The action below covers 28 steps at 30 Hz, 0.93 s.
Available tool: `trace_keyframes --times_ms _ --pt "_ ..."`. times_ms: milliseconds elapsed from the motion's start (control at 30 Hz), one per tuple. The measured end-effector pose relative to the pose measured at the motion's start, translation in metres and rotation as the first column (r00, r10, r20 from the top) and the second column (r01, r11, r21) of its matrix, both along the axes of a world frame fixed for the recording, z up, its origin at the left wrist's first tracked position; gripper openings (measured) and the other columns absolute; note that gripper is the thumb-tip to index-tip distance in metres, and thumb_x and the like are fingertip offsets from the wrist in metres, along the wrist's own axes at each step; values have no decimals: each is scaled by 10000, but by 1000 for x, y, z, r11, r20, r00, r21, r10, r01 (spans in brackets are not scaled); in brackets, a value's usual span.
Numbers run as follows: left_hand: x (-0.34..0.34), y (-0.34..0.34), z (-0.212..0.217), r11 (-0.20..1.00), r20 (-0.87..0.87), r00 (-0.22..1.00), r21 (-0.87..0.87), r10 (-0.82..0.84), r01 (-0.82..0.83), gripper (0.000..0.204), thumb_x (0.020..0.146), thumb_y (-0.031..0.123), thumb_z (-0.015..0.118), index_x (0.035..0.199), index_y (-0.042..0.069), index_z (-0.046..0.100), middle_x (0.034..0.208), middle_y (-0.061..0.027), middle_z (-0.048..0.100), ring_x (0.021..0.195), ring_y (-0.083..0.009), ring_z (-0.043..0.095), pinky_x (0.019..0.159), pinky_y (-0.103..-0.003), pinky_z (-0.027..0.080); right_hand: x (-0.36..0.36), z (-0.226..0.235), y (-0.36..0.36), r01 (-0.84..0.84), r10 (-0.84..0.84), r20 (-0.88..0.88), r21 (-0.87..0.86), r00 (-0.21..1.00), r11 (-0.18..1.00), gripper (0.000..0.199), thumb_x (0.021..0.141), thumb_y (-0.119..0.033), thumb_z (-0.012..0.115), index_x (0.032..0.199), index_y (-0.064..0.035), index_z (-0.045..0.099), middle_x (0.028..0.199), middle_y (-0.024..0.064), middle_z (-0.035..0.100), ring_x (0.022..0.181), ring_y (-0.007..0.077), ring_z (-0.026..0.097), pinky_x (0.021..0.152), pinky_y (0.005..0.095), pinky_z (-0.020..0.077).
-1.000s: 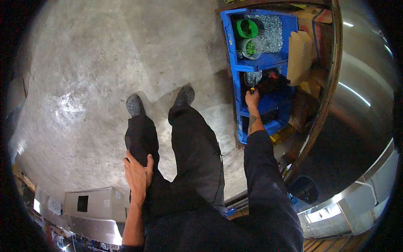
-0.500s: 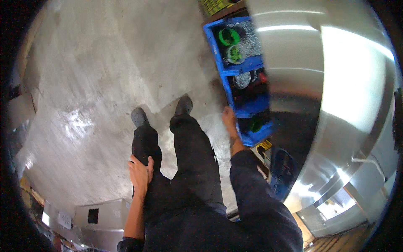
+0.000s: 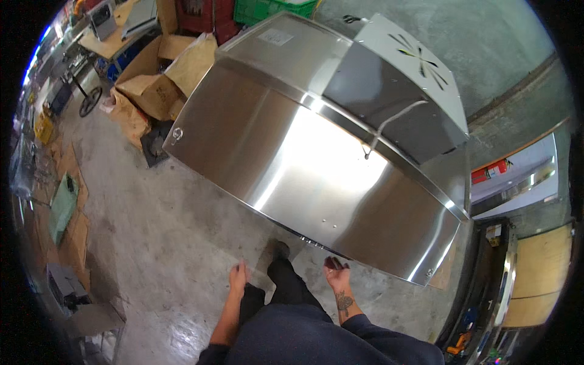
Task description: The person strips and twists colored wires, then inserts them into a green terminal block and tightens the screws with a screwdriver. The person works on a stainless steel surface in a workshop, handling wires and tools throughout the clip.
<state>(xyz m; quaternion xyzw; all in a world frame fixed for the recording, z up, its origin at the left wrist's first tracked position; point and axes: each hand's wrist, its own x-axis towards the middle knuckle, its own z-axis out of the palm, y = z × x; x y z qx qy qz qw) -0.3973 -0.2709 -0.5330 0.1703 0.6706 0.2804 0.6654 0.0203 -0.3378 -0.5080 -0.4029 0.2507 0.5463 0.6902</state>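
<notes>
In front of me stands a large stainless-steel appliance with a shiny sloping panel, a bent metal tube and a grey box with slots in a star shape. Just short of its near edge is my right hand, palm turned up and fingers curled; their tips are dark, and what they hold is too small to name. Above my left thigh hangs my left hand, apart from the appliance, its fingers loosely drawn together with nothing visible in them. Small round fittings line the near edge.
Cardboard boxes and a green crate stand beyond the appliance at the left. Flattened cardboard lies along the left side. At the lower right are a dark shelf and an orange power tool.
My view has swung from the blue parts bins and floor to the steel appliance. My right hand has left the bins' edge; my left hand has come off my leg.
</notes>
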Motion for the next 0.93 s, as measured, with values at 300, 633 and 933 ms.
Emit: trace_keyframes --times_ms 300,633,933 --pt "92 243 126 854 367 793 -5 486 -521 803 1078 780 296 1568 181 508 1522 -108 605 1350 -305 594 1086 -523 486 -17 86 60 460 -468 -117 -95 876 883 513 1075 -401 483 1440 -80 646 1543 149 607 1387 384 574 1141 586 491" --pt "94 209 168 855 500 719 -91 483 -511 837 967 827 530 1226 48 688 1136 -83 675 1086 -255 619 1002 -443 474 -3 155 41 411 -424 -193 -105 885 906 281 1088 -361 528 988 -123 640 983 35 662 830 198 564 711 379 453" --pt "134 257 378 715 717 696 472 30 -516 859 918 790 677 1500 172 543 1447 -53 557 1327 -241 542 1211 -534 382 40 291 39 357 -419 31 470 907 807 443 1111 -379 552 1443 -85 562 1375 140 642 1192 275 637 935 448 610"
